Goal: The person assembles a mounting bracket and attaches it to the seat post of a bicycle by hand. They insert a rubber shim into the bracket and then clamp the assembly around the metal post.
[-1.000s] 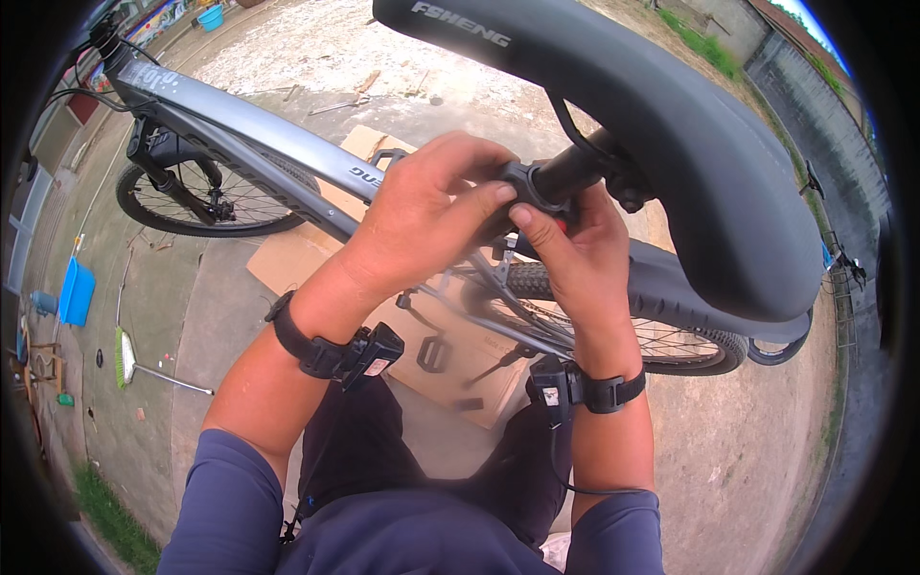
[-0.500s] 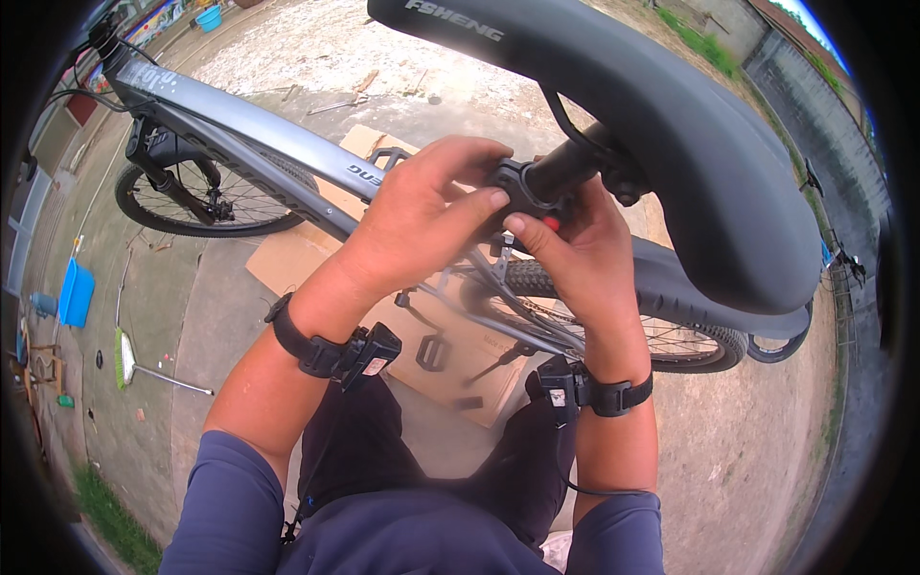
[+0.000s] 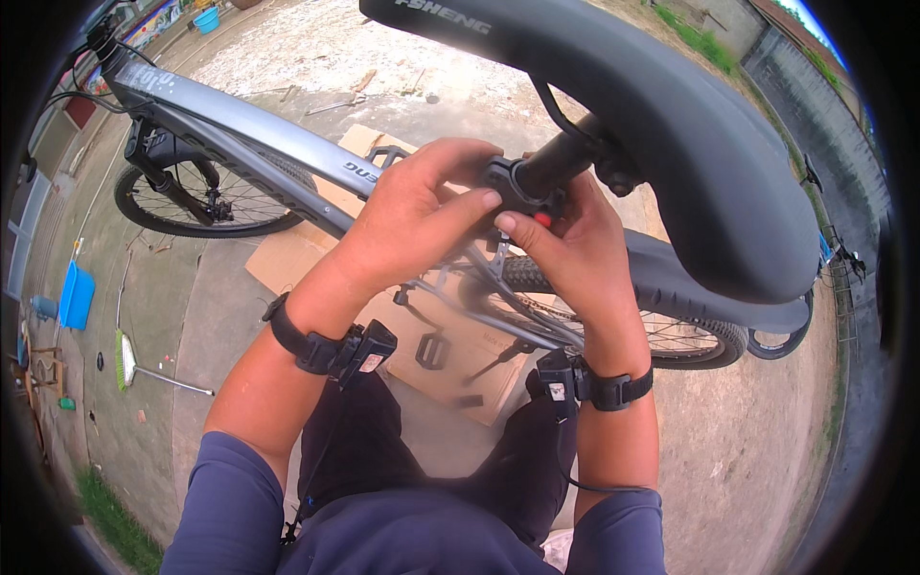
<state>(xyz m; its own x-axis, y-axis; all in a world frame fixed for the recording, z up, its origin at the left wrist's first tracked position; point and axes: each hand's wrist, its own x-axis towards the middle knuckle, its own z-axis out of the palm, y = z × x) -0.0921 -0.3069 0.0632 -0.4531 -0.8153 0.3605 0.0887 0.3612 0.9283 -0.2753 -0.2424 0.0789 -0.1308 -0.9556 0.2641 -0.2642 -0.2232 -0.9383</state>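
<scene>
A grey bicycle (image 3: pixel 220 110) stands in front of me, its wide black saddle (image 3: pixel 671 134) filling the upper right. Below the saddle, a black clamp-like bracket (image 3: pixel 520 192) goes around the dark seat post (image 3: pixel 560 163). My left hand (image 3: pixel 407 211) grips the bracket from the left, with the thumb on its near side and the fingers behind. From the right, my right hand (image 3: pixel 583 244) closes on it too, its thumb beside a small red part (image 3: pixel 543 219). Most of my fingertips are hidden behind the bracket and the post.
Flattened cardboard (image 3: pixel 455 369) lies under the bicycle, with a pedal (image 3: pixel 430 351) above it. The rear wheel (image 3: pixel 704 340) is right of my right forearm. Leftward are a broom (image 3: pixel 125 359) and a blue bin (image 3: pixel 77 295). A grey wall (image 3: pixel 805 105) runs along the right.
The saddle and post appear slightly further left in view, and both hands have shifted a little left with the bracket. The grip of each hand looks nearly the same.
</scene>
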